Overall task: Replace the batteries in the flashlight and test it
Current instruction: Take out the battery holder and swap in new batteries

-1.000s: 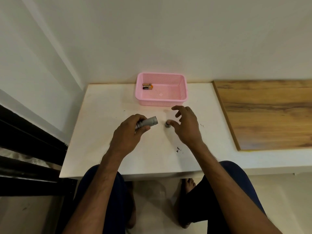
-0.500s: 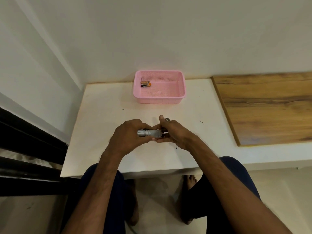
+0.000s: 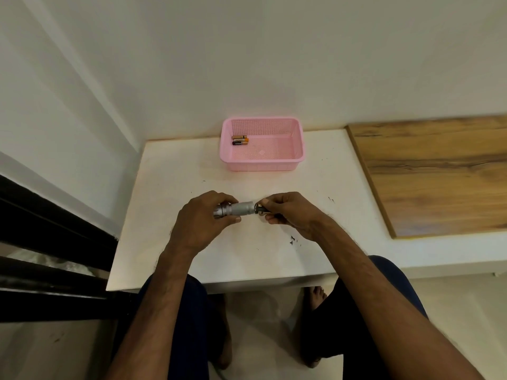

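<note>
Above the white table [image 3: 247, 259], my left hand [image 3: 203, 226] grips the silver flashlight [image 3: 241, 209] by its head end and holds it level. The tube's open end points right. My right hand [image 3: 293, 215] pinches a short dark cylindrical piece [image 3: 259, 208], which looks like a battery holder, just at that open end. I cannot tell whether the piece still touches the tube. Two spare batteries [image 3: 240, 140] lie side by side in the back left corner of the pink basket [image 3: 274, 164]. The small end cap is hidden from view.
The pink basket stands at the back of the table against the wall. A wooden board [image 3: 433, 174] covers the surface to the right. A dark window frame [image 3: 49, 242] runs along the left edge. My knees are under the table's front edge.
My right hand left a small cap on the table, came to the flashlight's open end, and now holds a dark piece just off that end. My left hand brought the flashlight closer to me.
</note>
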